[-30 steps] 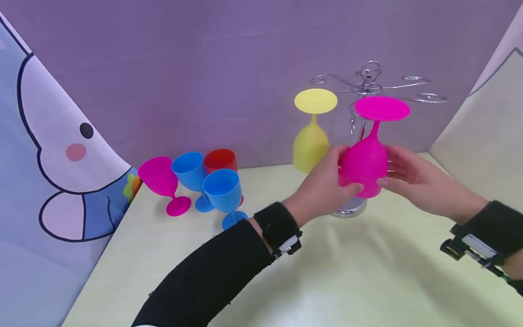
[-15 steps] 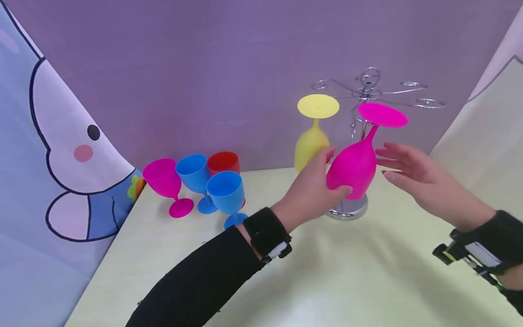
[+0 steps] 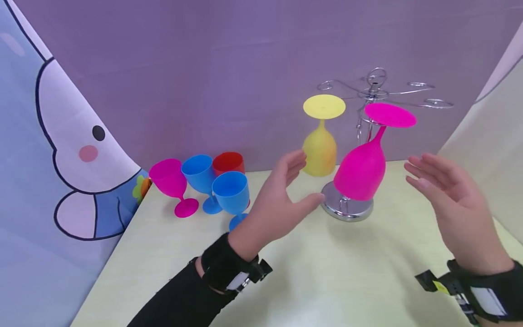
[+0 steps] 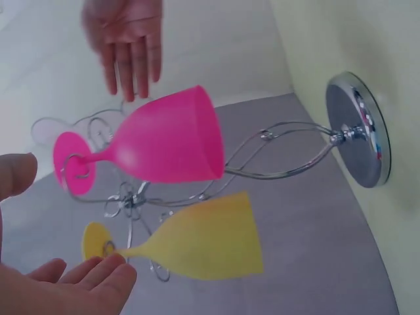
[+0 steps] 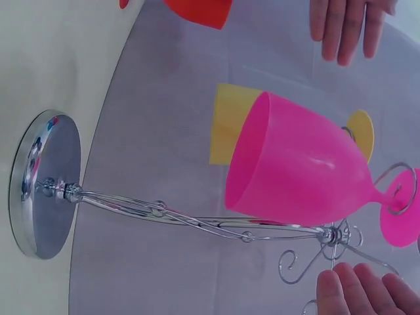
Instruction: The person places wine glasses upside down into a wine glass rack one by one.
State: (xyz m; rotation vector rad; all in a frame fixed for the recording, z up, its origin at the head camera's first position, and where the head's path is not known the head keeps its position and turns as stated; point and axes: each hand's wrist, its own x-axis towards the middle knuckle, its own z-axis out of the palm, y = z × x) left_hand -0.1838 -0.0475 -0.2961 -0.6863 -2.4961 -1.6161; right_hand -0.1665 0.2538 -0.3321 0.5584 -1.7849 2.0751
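A magenta goblet (image 3: 361,170) hangs upside down by its foot from a looped arm of a chrome stemware rack (image 3: 347,209). Behind it to the left, a yellow goblet (image 3: 320,147) hangs the same way. My left hand (image 3: 278,204) is just left of the magenta goblet, fingers spread, holding nothing. On the other side, apart from the goblet, my right hand (image 3: 457,204) is held up with nothing in it. The left wrist view shows the magenta foot resting in a wire loop (image 4: 82,174).
At the left of the table (image 3: 318,277) stand another magenta goblet (image 3: 165,175), two blue goblets (image 3: 230,190) and a red goblet (image 3: 229,162), all upright. Several rack arms (image 3: 421,86) with wire loops reach out above. A purple backdrop (image 3: 245,68) closes off the back.
Both hands held the magenta goblet at first; the right hand let go, then the left. They have drawn apart to either side, leaving the goblet hanging from the rack.
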